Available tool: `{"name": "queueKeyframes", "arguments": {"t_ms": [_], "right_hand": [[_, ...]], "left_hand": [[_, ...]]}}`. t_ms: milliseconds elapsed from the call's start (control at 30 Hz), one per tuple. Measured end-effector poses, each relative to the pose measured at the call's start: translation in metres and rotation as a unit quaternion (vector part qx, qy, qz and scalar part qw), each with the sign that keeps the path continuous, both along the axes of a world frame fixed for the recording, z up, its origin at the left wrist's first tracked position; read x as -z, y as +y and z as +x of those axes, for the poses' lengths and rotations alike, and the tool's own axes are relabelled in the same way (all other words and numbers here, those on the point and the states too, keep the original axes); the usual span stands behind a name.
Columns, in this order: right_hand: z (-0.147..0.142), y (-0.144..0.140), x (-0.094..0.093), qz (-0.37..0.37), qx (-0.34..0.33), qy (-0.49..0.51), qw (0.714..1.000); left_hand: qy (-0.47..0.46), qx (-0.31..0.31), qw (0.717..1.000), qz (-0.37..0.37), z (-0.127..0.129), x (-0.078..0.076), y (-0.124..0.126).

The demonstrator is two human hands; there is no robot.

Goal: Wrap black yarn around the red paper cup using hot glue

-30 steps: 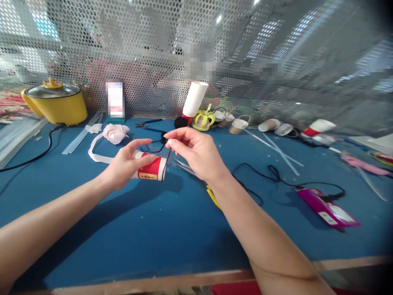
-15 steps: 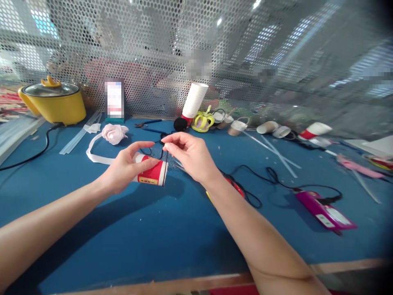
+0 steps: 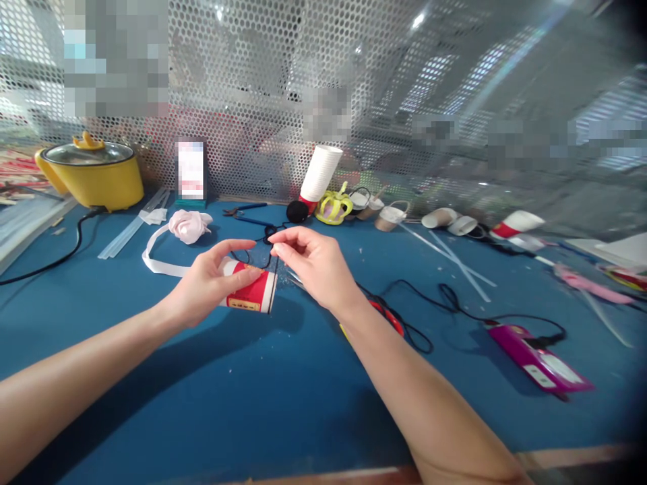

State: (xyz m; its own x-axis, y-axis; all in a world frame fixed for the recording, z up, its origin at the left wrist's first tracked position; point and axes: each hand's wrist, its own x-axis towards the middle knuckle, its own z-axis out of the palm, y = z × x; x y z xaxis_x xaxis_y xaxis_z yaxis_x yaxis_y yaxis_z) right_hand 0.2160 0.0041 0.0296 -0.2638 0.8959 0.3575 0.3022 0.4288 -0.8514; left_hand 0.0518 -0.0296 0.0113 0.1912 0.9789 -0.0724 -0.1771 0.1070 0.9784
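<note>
Lying sideways in my left hand is a red and white paper cup, with the thumb pressed along its side. A thin black cord runs around the cup's right-hand end. My right hand pinches this cord between thumb and fingertips just above that end. More loose black cord lies on the table behind the fingers. Left of the cup, a white ribbon curls toward a pale pink fabric rose.
Blue-handled pliers, a cup stack, a yellow crown-shaped piece and small baskets stand behind my hands. A yellow pot and a phone are left, a purple power strip right. Red-handled scissors lie beneath my right forearm.
The view has tilted slightly, so everything sits a little lower. Both hands keep their holds on the cup and cord, with almost no visible movement.
</note>
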Motion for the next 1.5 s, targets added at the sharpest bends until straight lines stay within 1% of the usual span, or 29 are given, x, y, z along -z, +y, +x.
{"name": "queueKeyframes", "arguments": {"t_ms": [167, 400, 633, 900, 1233, 1500], "right_hand": [[0.0, 0.003, 0.003, -0.001, 0.003, -0.01, 1.0], [0.003, 0.002, 0.001, 0.034, 0.016, -0.014, 0.999], [0.002, 0.003, 0.003, 0.026, 0.012, -0.025, 0.999], [-0.001, 0.006, 0.01, 0.016, 0.019, -0.055, 0.998], [-0.004, 0.004, 0.009, -0.024, 0.009, -0.072, 0.997], [-0.003, 0.006, 0.013, -0.068, -0.031, -0.014, 0.997]], "left_hand": [[0.005, 0.0, 1.0, 0.007, 0.0, 0.001, 0.0], [0.001, -0.005, 1.0, 0.008, 0.0, 0.003, 0.002], [0.011, 0.004, 1.0, 0.018, -0.001, 0.003, 0.001], [0.003, -0.016, 1.0, 0.025, -0.002, -0.001, 0.001], [-0.004, -0.019, 0.999, 0.035, -0.004, -0.002, 0.001], [-0.013, -0.023, 0.999, 0.032, -0.004, -0.004, 0.001]]}}
